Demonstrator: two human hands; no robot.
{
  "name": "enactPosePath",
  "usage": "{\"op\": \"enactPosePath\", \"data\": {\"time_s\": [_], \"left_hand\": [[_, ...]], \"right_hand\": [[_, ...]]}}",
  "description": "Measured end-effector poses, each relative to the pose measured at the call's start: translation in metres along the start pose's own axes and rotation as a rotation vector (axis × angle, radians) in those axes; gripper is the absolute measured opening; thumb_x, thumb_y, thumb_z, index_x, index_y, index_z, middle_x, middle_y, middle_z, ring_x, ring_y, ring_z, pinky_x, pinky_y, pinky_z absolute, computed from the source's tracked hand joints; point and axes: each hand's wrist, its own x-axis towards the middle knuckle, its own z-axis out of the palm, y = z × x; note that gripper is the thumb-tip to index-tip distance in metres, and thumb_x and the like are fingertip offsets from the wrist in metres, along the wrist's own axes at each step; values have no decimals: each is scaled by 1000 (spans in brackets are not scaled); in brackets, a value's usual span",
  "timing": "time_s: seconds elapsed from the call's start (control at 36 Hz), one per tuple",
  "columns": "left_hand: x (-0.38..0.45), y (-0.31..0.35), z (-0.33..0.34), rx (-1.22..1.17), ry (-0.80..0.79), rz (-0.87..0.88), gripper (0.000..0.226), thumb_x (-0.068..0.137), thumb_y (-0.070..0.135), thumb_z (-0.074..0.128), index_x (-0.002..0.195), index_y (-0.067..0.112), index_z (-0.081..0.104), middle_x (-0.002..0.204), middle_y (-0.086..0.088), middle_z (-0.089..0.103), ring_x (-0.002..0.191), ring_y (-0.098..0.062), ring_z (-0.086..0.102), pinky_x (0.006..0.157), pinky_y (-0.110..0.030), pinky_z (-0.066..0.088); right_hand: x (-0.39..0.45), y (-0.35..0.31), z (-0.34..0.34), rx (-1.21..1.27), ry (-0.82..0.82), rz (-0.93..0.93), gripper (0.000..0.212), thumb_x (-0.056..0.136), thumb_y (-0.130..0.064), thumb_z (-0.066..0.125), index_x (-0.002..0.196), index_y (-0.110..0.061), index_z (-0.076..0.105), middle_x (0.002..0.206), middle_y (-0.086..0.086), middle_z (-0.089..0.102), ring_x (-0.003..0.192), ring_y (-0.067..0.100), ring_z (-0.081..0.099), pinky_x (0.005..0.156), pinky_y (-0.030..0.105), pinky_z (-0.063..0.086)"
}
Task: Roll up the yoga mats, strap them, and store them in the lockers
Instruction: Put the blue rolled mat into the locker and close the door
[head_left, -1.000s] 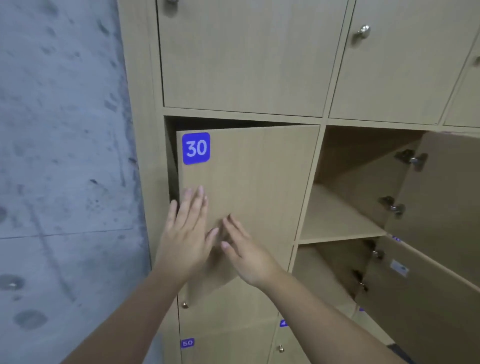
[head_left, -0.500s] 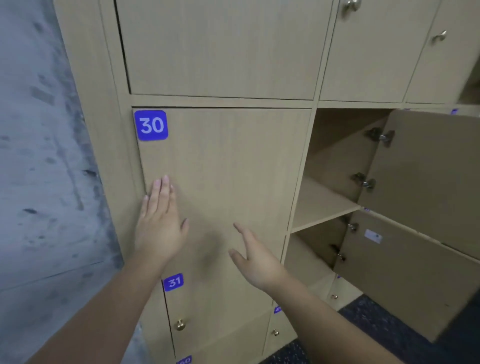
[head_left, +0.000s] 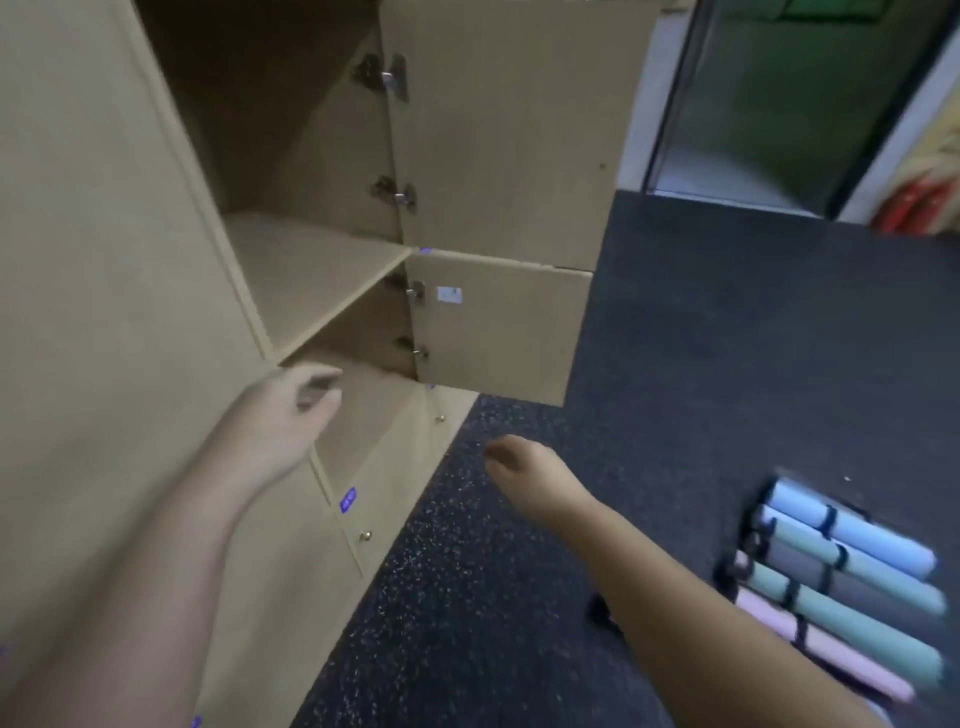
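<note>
Both hands are free here, out in front of the lockers (head_left: 130, 312). The left hand (head_left: 283, 415) hangs just off the locker front, level with the lower open bay (head_left: 363, 395), fingers loosely curled and its grip holding nothing. The right hand (head_left: 524, 467) is lower and further from the lockers, over the dark floor (head_left: 519, 597), knuckles toward us, fingers drooping, grip slack and empty as well.

Two doors (head_left: 498, 156) stand swung wide on the far side of the lockers, one above the other, and both bays behind them show bare shelf (head_left: 306, 275). That is space ready to take a mat.

And the mats (head_left: 841, 577)? Well away from the lockers, on the floor off to the right: a row of rolls, blue, green, grey and pink, lying side by side, each with a dark strap round it. So rolling and strapping look done for these; storing is the step in hand.

Next move, as I read it: turn toward that row, bend, and take one roll with a full wrap of the fingers round its middle, then carry it back end-first into an open bay. The rolls look longer than the bays are wide, so angling one in may be needed.
</note>
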Motion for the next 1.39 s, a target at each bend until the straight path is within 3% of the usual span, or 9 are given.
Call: {"op": "enactPosePath", "data": {"time_s": [0.17,0.28,0.44,0.56,0.67,0.89,1.06,1.25,1.39], "left_hand": [[19,79,179,45,-472,114,22,96,28,56,102,50,57,107,8,66,96,-18,65,88,-40,53],[12,142,298,141,-718,186,25,99,29,51,122,30,59,108,8,62,95,-8,56,76,-25,40],[-5,210,471,87,-855,170,23,98,23,54,118,23,64,106,4,64,85,-7,53,76,-23,38],[-25,221,575,32,-913,28,20,98,20,52,113,26,64,110,7,63,100,-10,57,84,-25,40],[-42,199,662,-24,-918,-180,19,97,16,50,109,26,63,117,1,64,103,-14,58,84,-25,41],[-53,86,795,159,-973,-371,43,96,16,56,138,13,48,141,-7,50,123,-21,51,93,-28,38],[-39,-9,894,436,-1044,-237,63,92,24,62,148,17,33,146,-14,34,120,-32,51,99,-39,43],[-15,-94,995,622,-1040,-23,101,83,40,73,151,44,-1,161,-3,-11,147,-32,-10,117,-56,11],[-10,-144,1046,832,-1133,188,124,70,58,76,148,41,-20,159,-4,-22,144,-32,-25,113,-63,-4]], "right_hand": [[-41,144,-81,104,130,267,34,102,-26,45,134,-18,54,130,0,60,101,16,60,81,27,49],[-78,256,-123,105,191,449,33,99,-22,49,129,-16,59,128,1,63,112,16,59,79,18,38],[-125,407,-175,107,211,656,40,95,-21,53,134,-15,51,128,1,63,114,22,58,79,23,37],[-140,497,-191,128,206,781,58,95,-26,60,146,-15,34,140,5,52,118,26,56,93,35,47],[-138,577,-178,117,109,888,69,93,-31,62,149,-15,26,149,8,40,122,28,52,93,38,47],[-86,721,-91,62,-74,934,73,91,-29,65,150,-15,23,142,12,41,119,32,51,96,44,46],[-44,812,-9,45,-114,920,83,88,-33,70,152,-20,19,149,8,35,123,31,49,97,50,48],[6,898,74,-147,-197,795,117,75,-47,79,155,-28,-5,163,-2,-1,150,25,0,120,50,13],[50,951,121,-302,-327,763,137,62,-64,79,151,-32,-21,162,-1,-19,148,27,-17,118,55,-2]]}}
